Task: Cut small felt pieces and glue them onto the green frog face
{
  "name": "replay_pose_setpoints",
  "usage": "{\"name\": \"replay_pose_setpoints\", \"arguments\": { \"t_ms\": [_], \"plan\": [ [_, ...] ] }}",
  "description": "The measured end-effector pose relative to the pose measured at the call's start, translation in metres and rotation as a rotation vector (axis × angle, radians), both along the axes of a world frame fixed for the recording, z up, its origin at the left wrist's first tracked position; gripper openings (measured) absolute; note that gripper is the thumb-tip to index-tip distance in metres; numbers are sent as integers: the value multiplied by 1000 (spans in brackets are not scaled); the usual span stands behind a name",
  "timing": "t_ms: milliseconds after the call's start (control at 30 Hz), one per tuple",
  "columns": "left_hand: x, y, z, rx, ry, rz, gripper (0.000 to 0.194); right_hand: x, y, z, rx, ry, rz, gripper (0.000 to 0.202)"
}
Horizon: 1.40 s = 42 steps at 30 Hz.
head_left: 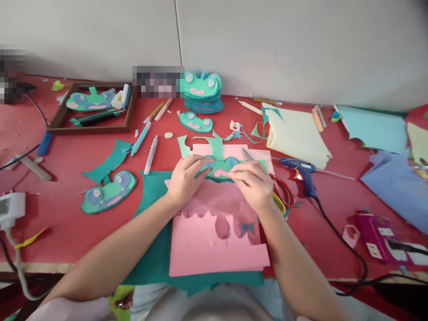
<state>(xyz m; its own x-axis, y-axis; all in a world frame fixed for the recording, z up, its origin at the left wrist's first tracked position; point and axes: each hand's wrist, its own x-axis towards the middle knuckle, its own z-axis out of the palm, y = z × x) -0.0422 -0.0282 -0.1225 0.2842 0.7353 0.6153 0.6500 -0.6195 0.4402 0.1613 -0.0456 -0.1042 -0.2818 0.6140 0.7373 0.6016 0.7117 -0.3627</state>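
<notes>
Left hand (pixel 188 175): fingers closed on the left end of the green frog face (pixel 219 165), apparently to steady it.
Right hand (pixel 252 182): fingertips bunched at the right end of the pink mouth (pixel 220 172); whether they pinch or merely press it, I cannot tell.
Frog face: between both hands, just beyond the cut pink sheet (pixel 197 249), probably centred so both reach it easily.
Scissors (pixel 284 194): beside the right wrist, handy there.
Glue gun (pixel 302 171): on the counter (pixel 67 178) at the right (its black cord trailing nearward), likely placed within reach.
Stacked faces (pixel 203 91): near the wall, presumably to save room.
</notes>
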Motion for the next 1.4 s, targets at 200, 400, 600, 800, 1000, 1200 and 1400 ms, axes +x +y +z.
{"name": "replay_pose_setpoints", "arguments": {
  "t_ms": [200, 400, 600, 800, 1000, 1200, 1400],
  "plan": [
    [2, 0, 2, -61, -158, -278, 20, -7, -4, 1, -68, 81, 116, 13],
    [2, -3, 6, -49, -231, -337, 16, -9, -7, -2, -111, 103, 150, 13],
    [2, -4, 7, -39, -275, -335, 12, -9, -7, 2, -98, 97, 134, 13],
    [3, -4, 11, -14, -294, -344, 7, -10, -5, 3, -63, 119, 154, 16],
    [3, -3, 12, -16, -293, -345, 7, -8, -6, 2, -70, 107, 146, 16],
    [2, -3, 9, -13, -301, -354, 3, -9, -5, 3, -56, 112, 142, 12],
    [1, -1, 5, -20, -307, -368, 2, -9, -5, 3, -31, 101, 148, 16]
  ]
}}
